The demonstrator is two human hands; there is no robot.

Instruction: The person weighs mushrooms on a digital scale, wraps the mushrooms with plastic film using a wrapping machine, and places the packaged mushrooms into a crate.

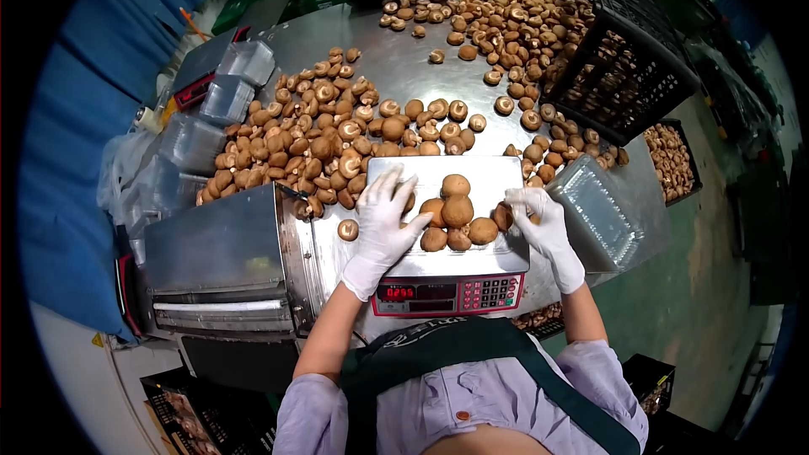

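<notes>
At the right hand (546,225) — one mushroom (502,216), its right side hidden.

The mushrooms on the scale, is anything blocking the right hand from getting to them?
No, nothing visible is in the way. The right hand is right at the rightmost mushroom, and the clear box sits on the hand's other side.

Place: looks like a mushroom packing room
Table (404,67): metal, heaped with loose mushrooms (316,131)
Scale (447,265): digital, with red readout
Clear trays (227,99): stacked
Black crate (624,72): holds more mushrooms
</notes>
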